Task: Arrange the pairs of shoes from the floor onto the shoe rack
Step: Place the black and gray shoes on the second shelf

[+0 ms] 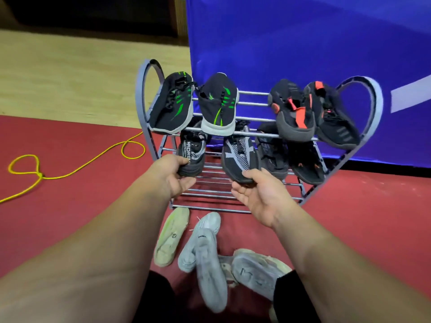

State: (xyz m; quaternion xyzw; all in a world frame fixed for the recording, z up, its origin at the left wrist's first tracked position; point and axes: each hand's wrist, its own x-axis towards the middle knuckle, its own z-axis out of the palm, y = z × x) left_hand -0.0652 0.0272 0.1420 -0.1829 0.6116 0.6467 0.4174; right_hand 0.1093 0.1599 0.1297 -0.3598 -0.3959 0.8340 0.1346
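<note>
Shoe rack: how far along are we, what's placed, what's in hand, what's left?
Done: the green-striped pair and orange-accented pair sit on the shoe rack top tier, with a dark pair on the middle tier's right. In hand: left hand and right hand each hold a black-and-grey shoe at the middle tier. Left: pale shoes on the floor.

Shoes part racked, part on the floor

We see a grey shoe rack (256,136): green-striped pair (193,106) and orange-trimmed pair (312,113) on top, two black-and-grey shoes (240,157) and a dark pair (291,159) on the middle tier, pale shoes (205,248) lying jumbled on the floor.
</note>
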